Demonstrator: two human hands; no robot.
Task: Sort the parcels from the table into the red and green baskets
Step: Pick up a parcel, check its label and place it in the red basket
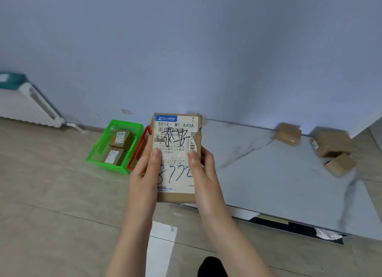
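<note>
We hold a flat brown cardboard parcel with a white shipping label (176, 152) upright between left hand (143, 169) and right hand (203, 173), thumbs pressed on its face, beside the baskets. Reading the label first, we judge, should decide between the green plastic basket (103, 150) and the red plastic basket (140, 148).

The parcel (176, 156) was matt brown cardboard with a paper label, baskets (115, 146) glossy plastic mesh, table (279, 183) smooth marble-look.
</note>
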